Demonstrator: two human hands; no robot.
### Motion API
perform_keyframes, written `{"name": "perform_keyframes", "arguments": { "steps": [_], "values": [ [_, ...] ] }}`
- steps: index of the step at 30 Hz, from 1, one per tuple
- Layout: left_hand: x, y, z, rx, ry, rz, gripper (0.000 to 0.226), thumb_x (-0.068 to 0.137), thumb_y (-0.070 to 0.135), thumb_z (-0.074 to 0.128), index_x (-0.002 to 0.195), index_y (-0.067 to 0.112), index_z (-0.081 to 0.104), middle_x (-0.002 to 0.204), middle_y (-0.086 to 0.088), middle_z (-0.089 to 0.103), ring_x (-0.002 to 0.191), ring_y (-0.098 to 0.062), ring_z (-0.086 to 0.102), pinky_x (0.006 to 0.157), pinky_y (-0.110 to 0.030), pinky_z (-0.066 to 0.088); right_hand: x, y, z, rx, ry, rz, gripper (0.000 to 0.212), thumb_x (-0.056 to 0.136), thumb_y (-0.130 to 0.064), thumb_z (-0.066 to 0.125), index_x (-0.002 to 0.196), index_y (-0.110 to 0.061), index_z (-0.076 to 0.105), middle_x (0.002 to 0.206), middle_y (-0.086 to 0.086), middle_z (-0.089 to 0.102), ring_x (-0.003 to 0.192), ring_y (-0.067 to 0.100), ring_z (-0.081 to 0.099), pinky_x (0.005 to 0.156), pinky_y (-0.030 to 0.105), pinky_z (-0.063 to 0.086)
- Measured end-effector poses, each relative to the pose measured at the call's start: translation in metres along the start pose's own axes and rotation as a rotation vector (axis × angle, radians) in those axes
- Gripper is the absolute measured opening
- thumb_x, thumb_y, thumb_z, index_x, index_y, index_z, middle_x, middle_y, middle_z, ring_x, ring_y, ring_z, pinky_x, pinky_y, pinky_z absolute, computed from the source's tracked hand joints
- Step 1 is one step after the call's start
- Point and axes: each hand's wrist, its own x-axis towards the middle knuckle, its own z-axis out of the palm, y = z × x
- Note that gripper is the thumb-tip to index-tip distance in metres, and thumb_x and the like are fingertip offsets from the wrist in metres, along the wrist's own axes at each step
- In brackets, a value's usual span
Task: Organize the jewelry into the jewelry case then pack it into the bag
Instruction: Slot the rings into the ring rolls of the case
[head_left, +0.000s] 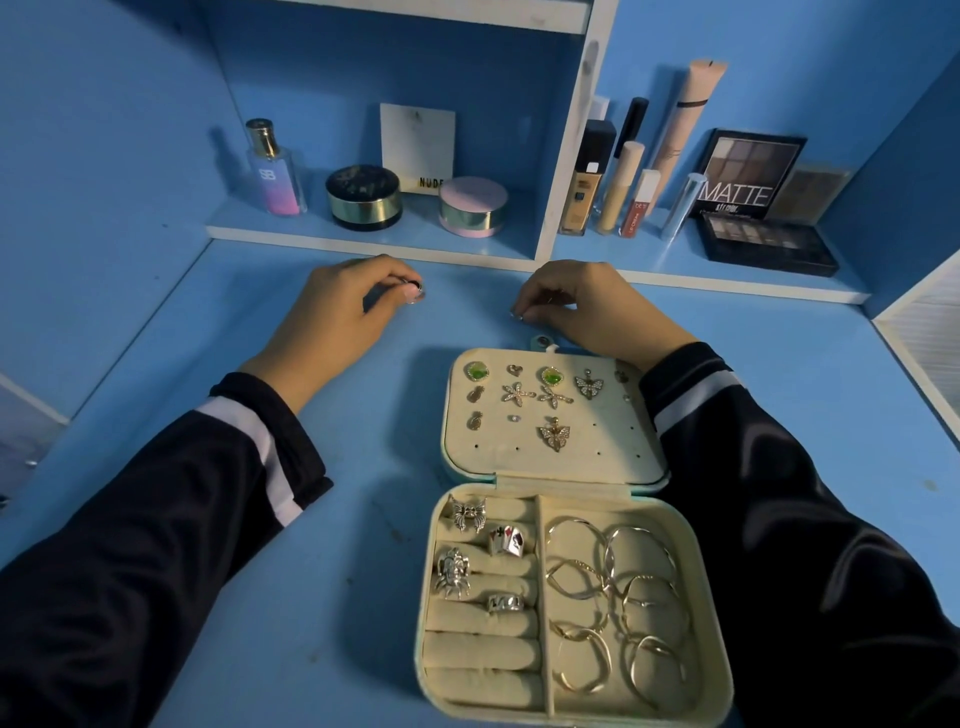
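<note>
Two hands worked at the far side of a blue desk (332, 519), just beyond an open jewelry case (424, 623). The left hand (337, 306) had its fingers curled, and its thumb and fingertips pinched a silver ring (414, 290) just above the desktop, well to the left of the case. The right hand (582, 306) was curled the same way. Its fingertips were pressed together on a small silver piece (517, 314) at the desk surface, too small to identify, just behind the snap tab (543, 343) of the case lid.

The case lay flat between the two dark sleeves. Its lid panel (597, 457) held green stud earrings (476, 371), starfish earrings (517, 393) and butterfly earrings (588, 385). In the base, the left compartment's ring rolls (483, 649) carried a butterfly ring (469, 513), a playing-card ring (506, 540), a figured silver ring (453, 571) and a band ring (505, 603). The right compartment held a tangle of hoop earrings (618, 597).

Behind the hands, a low shelf (363, 241) carried a perfume bottle (274, 169), two powder jars (363, 197), a foundation bottle (587, 192) and a MATTE eyeshadow palette (748, 176).
</note>
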Motion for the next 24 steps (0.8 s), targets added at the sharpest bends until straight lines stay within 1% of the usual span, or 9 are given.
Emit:
{"name": "perform_keyframes", "arguments": {
  "steps": [2,4,7,9,11,16,21,22,24],
  "values": [
    [0.0,0.001,0.0,-0.013,0.008,-0.01,0.012,0.096,0.017,0.063,0.103,0.011,0.071,0.095,0.009,0.073,0.095,0.002,0.066,0.09,-0.012,0.048,0.0,0.0,0.001,-0.007,0.01,0.018,0.007,0.09,-0.002,0.063,0.095,-0.002,0.069,0.094,0.005,0.068,0.087,0.017,0.063,0.084,0.027,0.051],
    [0.0,0.002,0.0,-0.011,0.016,-0.007,0.014,0.096,0.017,0.063,0.103,0.01,0.072,0.095,0.01,0.073,0.093,0.006,0.065,0.089,-0.011,0.048,0.0,0.0,0.002,-0.015,0.026,0.027,0.008,0.092,-0.002,0.06,0.095,-0.004,0.067,0.091,0.003,0.066,0.084,0.015,0.061,0.081,0.021,0.05],
    [0.0,0.002,0.0,-0.001,0.034,-0.001,0.015,0.095,0.016,0.064,0.105,0.008,0.073,0.094,0.015,0.068,0.088,0.022,0.058,0.084,-0.001,0.041,0.0,0.0,0.004,-0.008,0.069,0.047,0.01,0.092,0.0,0.059,0.094,-0.006,0.067,0.088,0.003,0.066,0.077,0.008,0.059,0.072,0.007,0.042],
    [0.0,0.001,0.0,-0.007,0.043,-0.01,0.017,0.095,0.016,0.065,0.106,0.007,0.073,0.094,0.015,0.067,0.086,0.026,0.056,0.082,0.001,0.039,0.001,0.002,0.004,-0.006,0.095,0.054,0.011,0.091,0.0,0.059,0.093,-0.007,0.067,0.088,0.005,0.069,0.078,0.01,0.062,0.07,0.007,0.042],
    [0.0,0.0,0.0,-0.019,0.05,-0.015,0.018,0.093,0.015,0.066,0.107,0.005,0.073,0.095,0.013,0.067,0.086,0.026,0.055,0.083,0.001,0.039,0.002,0.004,0.004,-0.008,0.102,0.061,0.012,0.09,0.0,0.059,0.093,-0.008,0.067,0.087,0.006,0.07,0.08,0.014,0.063,0.071,0.006,0.042],
    [0.0,-0.002,0.0,-0.031,0.039,-0.012,0.021,0.093,0.016,0.067,0.111,0.006,0.072,0.097,0.01,0.069,0.089,0.024,0.057,0.086,-0.002,0.041,0.0,0.003,0.003,-0.024,0.112,0.068,0.011,0.09,-0.003,0.062,0.097,-0.007,0.07,0.087,0.003,0.069,0.078,0.011,0.061,0.072,0.005,0.042],
    [-0.003,0.0,-0.002,-0.019,0.026,-0.01,0.022,0.093,0.016,0.067,0.113,0.006,0.071,0.101,0.007,0.07,0.094,0.011,0.061,0.088,-0.002,0.042,-0.006,-0.004,-0.001,0.002,0.137,0.102,0.01,0.089,-0.007,0.066,0.096,-0.011,0.073,0.08,-0.009,0.064,0.069,-0.011,0.056,0.068,0.002,0.039],
    [-0.004,0.0,-0.003,-0.016,0.032,-0.009,0.021,0.093,0.016,0.067,0.111,0.006,0.071,0.099,0.007,0.07,0.092,0.012,0.061,0.088,-0.002,0.042,-0.007,-0.005,-0.001,0.011,0.154,0.117,0.009,0.089,-0.008,0.066,0.095,-0.011,0.073,0.076,-0.012,0.062,0.067,-0.01,0.055,0.066,0.003,0.038],
    [-0.007,0.002,-0.004,-0.017,0.055,-0.006,0.018,0.094,0.017,0.066,0.107,0.007,0.071,0.097,0.009,0.071,0.089,0.015,0.061,0.089,-0.006,0.045,-0.013,-0.008,-0.003,0.044,0.2,0.138,0.008,0.088,-0.009,0.067,0.094,-0.011,0.073,0.069,-0.012,0.057,0.06,-0.002,0.051,0.063,0.006,0.037]
  ]
}}
